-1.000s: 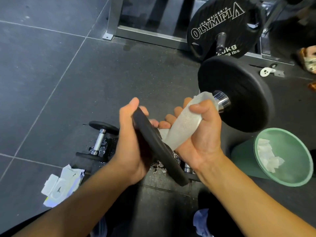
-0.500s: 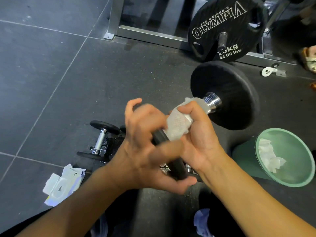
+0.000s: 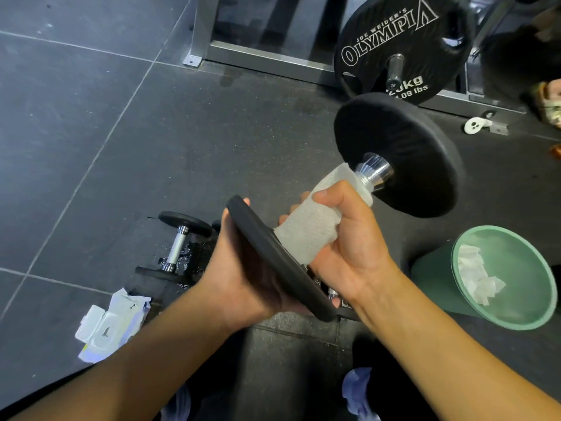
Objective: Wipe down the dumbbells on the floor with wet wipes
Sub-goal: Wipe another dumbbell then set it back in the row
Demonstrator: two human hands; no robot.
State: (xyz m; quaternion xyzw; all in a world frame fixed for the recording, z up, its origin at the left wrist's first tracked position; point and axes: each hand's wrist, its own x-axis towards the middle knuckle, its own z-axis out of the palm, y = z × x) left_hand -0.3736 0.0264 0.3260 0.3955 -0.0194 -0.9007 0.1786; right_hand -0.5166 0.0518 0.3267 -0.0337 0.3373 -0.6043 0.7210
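Note:
I hold a black dumbbell [image 3: 403, 153] up off the floor, tilted, its far disc toward the upper right. My left hand [image 3: 243, 278] cups the near disc [image 3: 273, 256] from behind. My right hand [image 3: 346, 238] is closed round the handle through a white wet wipe [image 3: 306, 229] that wraps it up to the chrome collar [image 3: 372, 171]. A smaller dumbbell [image 3: 179, 241] with a chrome handle lies on the wet floor to the left, partly hidden by my left arm. An opened pack of wet wipes [image 3: 106, 326] lies at the lower left.
A green bin [image 3: 522, 299] holding used wipes stands at the right. A large Olympia weight plate [image 3: 403, 47] leans on a metal rack frame [image 3: 273, 60] at the back. A small white part [image 3: 475, 125] lies on the floor beyond.
My left hand let go of the near disc, moved in a blur, and now cups it again. The dumbbell has turned and its far disc sits slightly lower left than a second ago.

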